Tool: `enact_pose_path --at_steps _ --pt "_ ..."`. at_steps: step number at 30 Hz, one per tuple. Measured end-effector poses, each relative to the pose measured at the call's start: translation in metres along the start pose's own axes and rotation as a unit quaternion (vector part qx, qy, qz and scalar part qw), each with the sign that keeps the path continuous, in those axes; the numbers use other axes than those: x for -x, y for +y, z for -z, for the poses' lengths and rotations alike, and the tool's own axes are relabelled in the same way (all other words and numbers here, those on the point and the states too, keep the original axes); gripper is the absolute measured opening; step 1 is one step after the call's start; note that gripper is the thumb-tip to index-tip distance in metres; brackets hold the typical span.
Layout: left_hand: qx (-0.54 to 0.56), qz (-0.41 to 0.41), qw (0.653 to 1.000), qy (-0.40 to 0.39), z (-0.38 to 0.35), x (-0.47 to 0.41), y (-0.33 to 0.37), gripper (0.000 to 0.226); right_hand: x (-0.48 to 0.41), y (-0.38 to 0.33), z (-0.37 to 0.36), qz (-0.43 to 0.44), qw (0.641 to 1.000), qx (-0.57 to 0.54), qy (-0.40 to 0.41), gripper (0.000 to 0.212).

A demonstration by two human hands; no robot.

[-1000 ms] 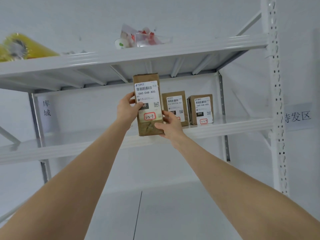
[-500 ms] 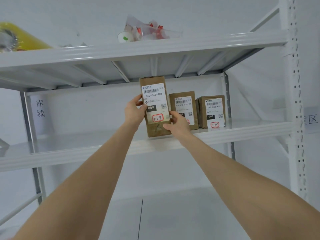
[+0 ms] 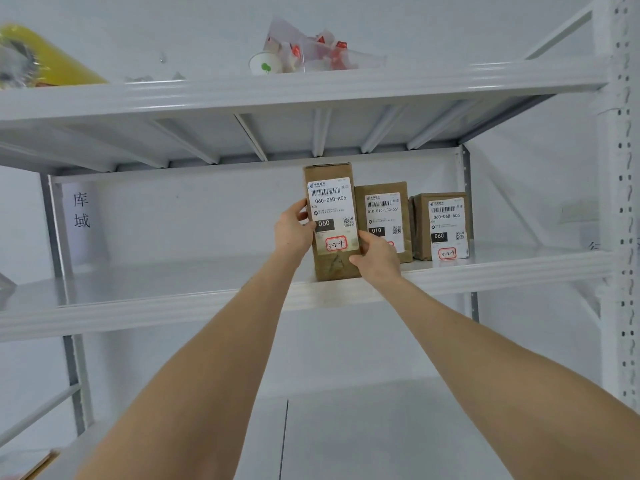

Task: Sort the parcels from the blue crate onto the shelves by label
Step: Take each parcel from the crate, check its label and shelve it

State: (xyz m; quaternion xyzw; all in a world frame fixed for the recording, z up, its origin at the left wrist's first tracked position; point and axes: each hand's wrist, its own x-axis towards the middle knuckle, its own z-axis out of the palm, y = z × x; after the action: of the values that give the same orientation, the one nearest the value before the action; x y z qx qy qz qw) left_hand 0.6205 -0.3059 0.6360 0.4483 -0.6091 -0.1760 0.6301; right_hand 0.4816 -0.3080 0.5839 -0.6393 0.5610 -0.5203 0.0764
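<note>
A tall brown parcel (image 3: 330,202) with a white label reading 060-06B-A05 and a red-framed tag stands upright on the front of the middle shelf (image 3: 173,292). My left hand (image 3: 292,232) grips its left side and my right hand (image 3: 375,256) grips its lower right corner. To its right stand two shorter brown parcels: one labelled 010 (image 3: 384,213), touching or nearly touching it, and one labelled 060 (image 3: 441,225) further right. The blue crate is out of view.
The upper shelf (image 3: 311,88) holds a yellow roll (image 3: 45,60) at the left and a paper cup with plastic wrappers (image 3: 301,53) in the middle. A white perforated upright (image 3: 623,202) stands at the right. A paper sign (image 3: 81,209) hangs at the back left.
Both hands carried the tall parcel forward and down from in front of the shelf onto its surface, beside the 010 parcel. The view shifted slightly to the left.
</note>
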Motion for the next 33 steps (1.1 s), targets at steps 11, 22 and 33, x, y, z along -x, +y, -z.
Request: enact_pose_path --at_steps 11,22,33 --pt "-0.035 0.007 0.999 -0.040 -0.008 0.001 0.002 0.054 0.006 -0.007 0.007 -0.011 0.999 0.036 0.014 0.040" --pt "-0.299 -0.185 0.936 0.019 -0.003 -0.028 0.043 0.067 0.011 -0.009 0.008 0.140 0.959 0.234 0.082 0.057" --pt "-0.465 -0.225 0.856 -0.020 -0.026 -0.045 0.050 0.059 0.021 -0.001 -0.017 0.213 0.921 0.325 -0.013 0.055"
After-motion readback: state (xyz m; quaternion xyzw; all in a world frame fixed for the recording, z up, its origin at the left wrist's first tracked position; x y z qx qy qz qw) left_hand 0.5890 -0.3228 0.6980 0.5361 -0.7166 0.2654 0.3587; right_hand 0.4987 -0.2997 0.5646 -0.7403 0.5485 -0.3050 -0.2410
